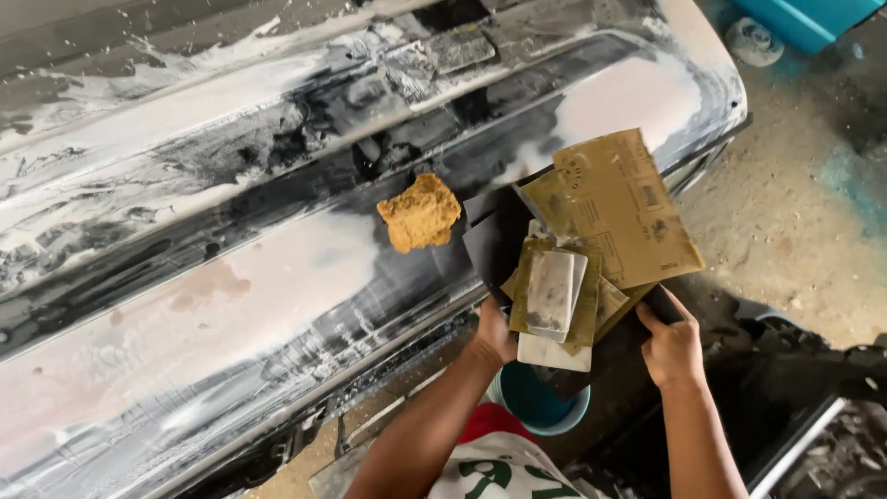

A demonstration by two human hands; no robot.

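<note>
Gripping a dark sheet (494, 245) piled with floppy sandpaper sheets (621, 208) and a sanding block (551, 294), both hands, left hand (494, 333) and right hand (673, 346), pinched its near edges, the light, loose load likely safest supported from beneath, beside a yellow sponge (419, 212) on the sanded bumper (231, 305).

The car panel (277, 277) in front of me is glossy black, smeared with pale pinkish-white patches and grey streaks. On it sits a mustard-yellow sponge (419, 212). Right of the sponge, the sandpaper sheets (619, 208) are tan-brown with dark print, over black ones. Below them, the bucket (540, 407) is blue.
</note>
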